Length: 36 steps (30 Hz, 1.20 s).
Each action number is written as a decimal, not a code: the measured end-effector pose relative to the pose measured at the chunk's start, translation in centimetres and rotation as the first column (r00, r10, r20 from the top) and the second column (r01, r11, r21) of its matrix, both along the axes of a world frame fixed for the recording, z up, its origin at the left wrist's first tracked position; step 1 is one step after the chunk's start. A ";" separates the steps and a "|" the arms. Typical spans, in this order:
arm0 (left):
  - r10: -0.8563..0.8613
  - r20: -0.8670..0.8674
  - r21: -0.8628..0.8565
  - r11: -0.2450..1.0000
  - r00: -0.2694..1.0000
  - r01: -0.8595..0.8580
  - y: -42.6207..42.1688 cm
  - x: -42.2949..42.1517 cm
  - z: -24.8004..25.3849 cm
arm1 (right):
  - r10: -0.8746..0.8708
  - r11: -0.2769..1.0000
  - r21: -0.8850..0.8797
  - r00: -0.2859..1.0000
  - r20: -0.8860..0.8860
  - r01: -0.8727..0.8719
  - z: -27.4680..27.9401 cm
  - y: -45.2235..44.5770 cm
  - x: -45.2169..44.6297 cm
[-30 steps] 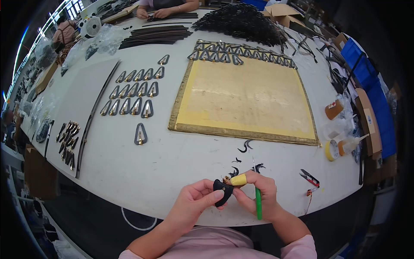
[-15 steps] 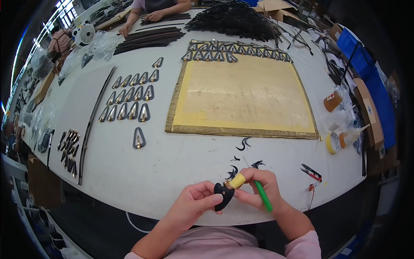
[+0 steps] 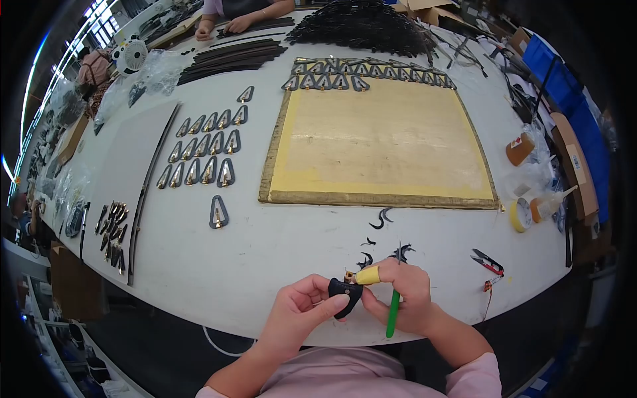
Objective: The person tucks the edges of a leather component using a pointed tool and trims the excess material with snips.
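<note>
My left hand (image 3: 302,312) pinches a small black leather-like piece (image 3: 343,292) between thumb and fingers. A round metal stud shows on its face, and gold-coloured metal (image 3: 350,277) stands at its top edge. My right hand (image 3: 408,295) is closed around a green-handled tool (image 3: 393,315) with a thin metal tip pointing away from me. Yellow tape (image 3: 367,274) wraps the right index finger, which presses at the piece's upper edge by the gold metal. Just beyond the hands lie curved black trimmings (image 3: 365,259).
Grey triangular pieces with gold fittings (image 3: 219,212) stand in rows at left and along a yellow-edged board (image 3: 378,139). Small black-and-gold parts (image 3: 114,232) lie far left. Red-and-black snips (image 3: 488,262), a tape roll (image 3: 521,215) and glue bottles (image 3: 545,207) are at right. Another person works across the table.
The green handle has swung from slanting to nearly upright in my right hand. The taped finger has turned flatter against the leather-like piece. The view has shifted slightly.
</note>
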<state>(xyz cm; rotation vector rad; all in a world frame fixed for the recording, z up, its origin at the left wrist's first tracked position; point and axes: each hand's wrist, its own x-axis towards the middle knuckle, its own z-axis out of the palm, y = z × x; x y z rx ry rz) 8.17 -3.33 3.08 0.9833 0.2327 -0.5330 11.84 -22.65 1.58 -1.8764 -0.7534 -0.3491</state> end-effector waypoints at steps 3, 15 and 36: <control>0.034 0.067 0.076 0.996 0.997 -0.039 -0.1 -0.2 -0.1 | 0.010 1.000 -0.022 1.000 0.002 -0.010 0.0 0.0 -0.1; -0.061 0.020 -0.022 0.998 0.998 0.062 0.1 0.0 -0.8 | 0.088 0.986 0.159 0.959 -0.270 -0.046 -0.1 0.2 -0.4; 0.022 0.199 0.277 0.958 0.980 -0.077 -1.1 -0.9 -2.1 | 0.096 0.991 0.125 0.851 -0.516 -0.036 0.6 0.1 0.0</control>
